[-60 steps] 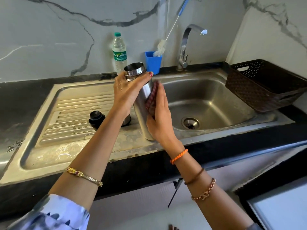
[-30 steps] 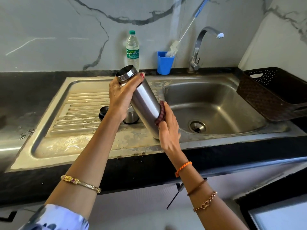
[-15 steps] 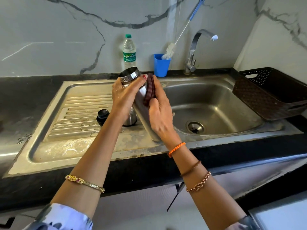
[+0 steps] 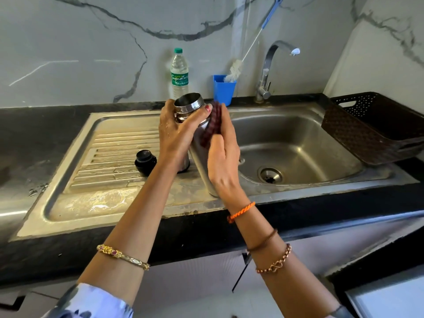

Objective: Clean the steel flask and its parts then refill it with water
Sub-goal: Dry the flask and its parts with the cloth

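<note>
While the left hand (image 4: 176,131) grips the open steel flask (image 4: 195,134) near its mouth, the right hand (image 4: 223,152) presses a dark red scrubber (image 4: 212,125) against its side. Behind them, a round black cap (image 4: 144,160) rests on the steel drainboard (image 4: 103,180), and a blue cup (image 4: 223,88) holding a bottle brush (image 4: 234,70) stands beside the tap (image 4: 268,65).

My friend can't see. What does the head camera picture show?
A left hand grips an open steel flask over a sink while the right hand rubs it with a dark red scrubber. A black cap sits on the drainboard.

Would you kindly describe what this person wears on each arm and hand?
Left hand: red nail polish, gold bangle, pale patterned sleeve. Right hand: orange braided cord, thin brown band, copper chain bracelet.
</note>
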